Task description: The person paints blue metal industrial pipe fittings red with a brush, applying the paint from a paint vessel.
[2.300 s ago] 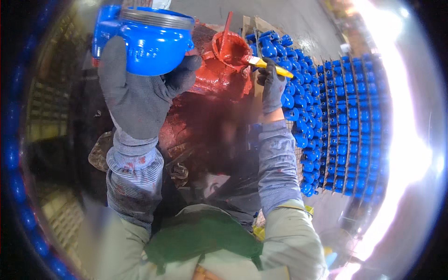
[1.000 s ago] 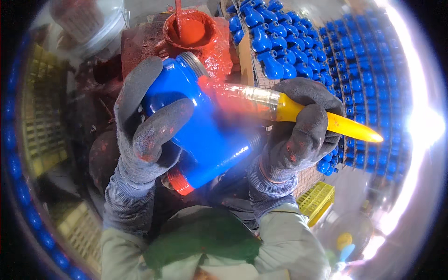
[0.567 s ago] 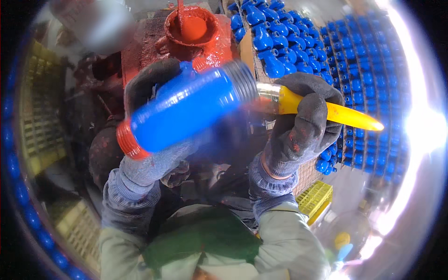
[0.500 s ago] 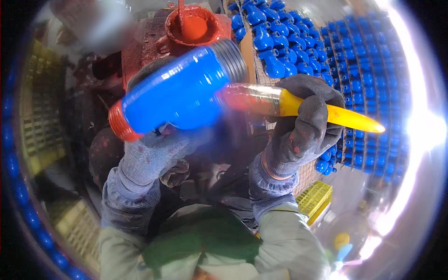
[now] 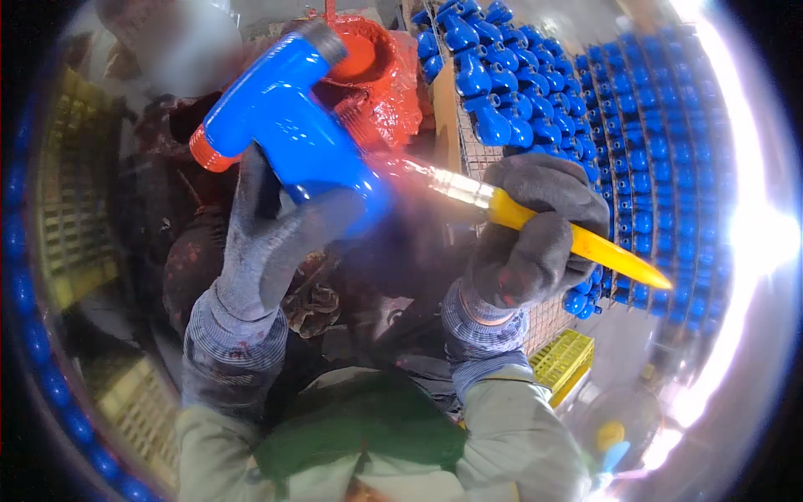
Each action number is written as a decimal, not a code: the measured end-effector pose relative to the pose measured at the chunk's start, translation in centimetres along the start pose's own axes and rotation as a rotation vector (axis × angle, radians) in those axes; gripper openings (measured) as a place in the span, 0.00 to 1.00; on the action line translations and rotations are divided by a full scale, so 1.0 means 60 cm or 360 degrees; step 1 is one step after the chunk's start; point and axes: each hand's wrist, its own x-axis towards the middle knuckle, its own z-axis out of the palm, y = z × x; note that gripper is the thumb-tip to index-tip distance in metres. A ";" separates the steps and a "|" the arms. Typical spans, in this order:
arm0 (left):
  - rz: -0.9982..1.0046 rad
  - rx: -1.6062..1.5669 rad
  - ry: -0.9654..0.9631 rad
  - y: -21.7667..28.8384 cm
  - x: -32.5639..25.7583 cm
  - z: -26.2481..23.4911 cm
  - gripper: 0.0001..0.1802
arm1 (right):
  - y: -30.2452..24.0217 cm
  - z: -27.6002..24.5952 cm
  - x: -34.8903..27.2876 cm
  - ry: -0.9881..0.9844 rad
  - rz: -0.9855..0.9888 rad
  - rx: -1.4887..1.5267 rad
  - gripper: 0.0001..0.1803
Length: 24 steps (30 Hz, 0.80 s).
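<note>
My left hand (image 5: 272, 238), in a grey work glove, is closed around a glossy blue T-shaped pipe fitting (image 5: 288, 125). One threaded end of the fitting is red, at its left; the thread at its upper end is bare grey metal. In my gloved right hand (image 5: 535, 234) I grip a paintbrush (image 5: 619, 258) by its yellow handle, with fingers and thumb wrapped round it. The brush's red-coated bristles point left to the fitting's lower right end, where blur hides the exact contact.
Beyond the fitting stands a red-smeared paint pot (image 5: 391, 63) on a paint-covered surface. Many blue fittings (image 5: 493, 125) are piled in a wire rack at the right, with further rows behind. A yellow crate (image 5: 562, 360) sits low at the right.
The fitting has turned in my left hand: its grey threaded end has swung up and left, and its branch now points down to the right. The brush handle has tilted lower.
</note>
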 end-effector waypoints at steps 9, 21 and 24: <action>-0.0280 -0.0592 -0.0370 0.026 0.017 -0.009 0.39 | 0.032 0.007 -0.005 0.0032 0.0232 0.0385 0.09; -0.0554 -0.0901 -0.0183 0.032 0.018 -0.011 0.40 | 0.125 0.028 -0.064 -0.0039 0.1250 0.1071 0.17; -0.0675 -0.0910 -0.0395 0.027 0.012 -0.006 0.40 | 0.133 0.027 -0.063 -0.0107 0.1329 0.1134 0.19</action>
